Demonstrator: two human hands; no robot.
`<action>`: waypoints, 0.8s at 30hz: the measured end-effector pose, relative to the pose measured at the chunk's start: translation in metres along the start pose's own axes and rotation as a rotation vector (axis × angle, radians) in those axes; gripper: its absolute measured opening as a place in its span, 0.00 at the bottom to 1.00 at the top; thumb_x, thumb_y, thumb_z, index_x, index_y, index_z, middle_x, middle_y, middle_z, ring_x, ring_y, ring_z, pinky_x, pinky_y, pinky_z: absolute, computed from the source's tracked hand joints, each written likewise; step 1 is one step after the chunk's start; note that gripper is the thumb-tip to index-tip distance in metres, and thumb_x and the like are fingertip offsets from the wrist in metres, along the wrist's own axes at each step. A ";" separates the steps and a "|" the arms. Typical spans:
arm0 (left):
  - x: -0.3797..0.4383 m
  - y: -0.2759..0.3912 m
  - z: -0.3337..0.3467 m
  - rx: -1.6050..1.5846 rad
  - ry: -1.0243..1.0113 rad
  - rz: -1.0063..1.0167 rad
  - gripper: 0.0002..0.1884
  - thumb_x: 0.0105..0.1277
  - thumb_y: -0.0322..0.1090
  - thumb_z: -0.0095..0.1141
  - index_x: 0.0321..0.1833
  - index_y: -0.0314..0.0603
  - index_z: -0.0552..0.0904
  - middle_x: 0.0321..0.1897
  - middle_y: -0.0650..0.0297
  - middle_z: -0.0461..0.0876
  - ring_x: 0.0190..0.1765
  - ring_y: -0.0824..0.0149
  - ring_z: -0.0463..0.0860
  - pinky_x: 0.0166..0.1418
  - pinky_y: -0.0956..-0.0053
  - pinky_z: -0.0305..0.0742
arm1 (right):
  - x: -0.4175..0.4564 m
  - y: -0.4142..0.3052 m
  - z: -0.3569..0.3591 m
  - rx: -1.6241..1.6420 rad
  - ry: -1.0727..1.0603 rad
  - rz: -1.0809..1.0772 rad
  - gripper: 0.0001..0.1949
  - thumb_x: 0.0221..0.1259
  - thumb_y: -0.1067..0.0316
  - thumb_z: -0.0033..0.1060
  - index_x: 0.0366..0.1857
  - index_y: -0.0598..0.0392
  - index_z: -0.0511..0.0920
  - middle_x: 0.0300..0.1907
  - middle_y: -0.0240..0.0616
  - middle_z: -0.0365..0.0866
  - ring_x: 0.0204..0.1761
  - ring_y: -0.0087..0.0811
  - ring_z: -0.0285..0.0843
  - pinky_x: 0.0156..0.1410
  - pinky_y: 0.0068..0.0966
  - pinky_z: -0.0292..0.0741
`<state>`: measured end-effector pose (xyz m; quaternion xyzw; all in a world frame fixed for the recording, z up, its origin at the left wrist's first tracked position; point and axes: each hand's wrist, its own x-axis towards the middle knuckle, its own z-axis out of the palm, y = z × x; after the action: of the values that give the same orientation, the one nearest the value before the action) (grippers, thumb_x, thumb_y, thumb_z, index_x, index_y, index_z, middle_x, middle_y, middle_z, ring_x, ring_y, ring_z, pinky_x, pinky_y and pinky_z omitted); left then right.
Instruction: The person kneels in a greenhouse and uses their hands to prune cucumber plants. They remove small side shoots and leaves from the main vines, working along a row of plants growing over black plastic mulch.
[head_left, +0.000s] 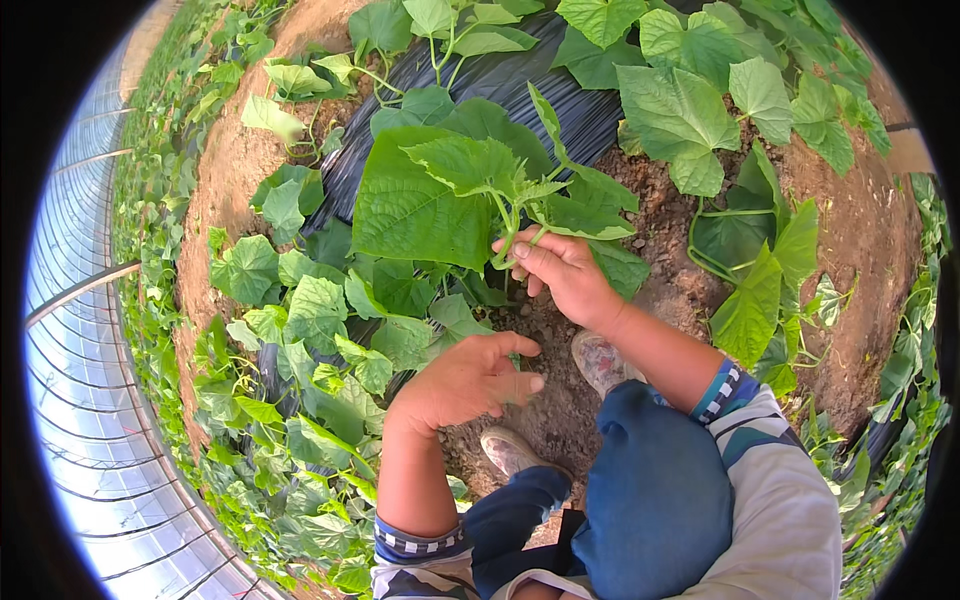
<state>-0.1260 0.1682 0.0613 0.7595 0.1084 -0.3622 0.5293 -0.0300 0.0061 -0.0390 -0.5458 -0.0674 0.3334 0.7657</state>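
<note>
Between the thumb and fingers of my right hand is the green stem of a leafy vine shoot. The shoot resembles a cucumber vine, with one broad leaf spreading to the left and smaller leaves at its tip. My left hand hangs lower, above bare soil, its thumb and forefinger apart and nothing between them. Dense vine leaves grow just to its left. Where the held stem joins its plant is hidden behind leaves and fingers.
Black plastic mulch film covers the bed ahead. More vines sprawl at the upper right and right. My patterned shoes stand on brown soil. A ribbed plastic greenhouse wall curves along the left.
</note>
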 end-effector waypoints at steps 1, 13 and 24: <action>-0.003 -0.002 0.009 0.015 -0.063 0.029 0.16 0.65 0.27 0.61 0.55 0.35 0.80 0.26 0.59 0.84 0.31 0.60 0.83 0.40 0.67 0.79 | 0.003 -0.002 0.000 0.001 -0.010 -0.022 0.15 0.77 0.60 0.51 0.52 0.58 0.83 0.36 0.28 0.79 0.37 0.17 0.75 0.38 0.16 0.74; 0.077 -0.024 0.003 0.376 1.042 0.484 0.12 0.60 0.22 0.64 0.46 0.42 0.86 0.44 0.58 0.81 0.43 0.55 0.83 0.46 0.66 0.80 | 0.003 -0.001 0.006 0.172 -0.038 -0.098 0.10 0.68 0.75 0.60 0.50 0.57 0.79 0.45 0.29 0.79 0.40 0.18 0.74 0.41 0.17 0.74; 0.079 -0.008 -0.014 0.375 0.941 0.447 0.08 0.61 0.24 0.64 0.43 0.40 0.85 0.37 0.56 0.84 0.39 0.54 0.84 0.45 0.67 0.80 | 0.029 -0.004 0.003 0.039 -0.011 -0.278 0.04 0.60 0.79 0.65 0.36 0.60 0.83 0.36 0.32 0.82 0.37 0.20 0.78 0.44 0.20 0.76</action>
<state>-0.0681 0.1668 0.0052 0.9252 0.1031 0.1241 0.3435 -0.0067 0.0245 -0.0419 -0.5146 -0.1399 0.2283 0.8145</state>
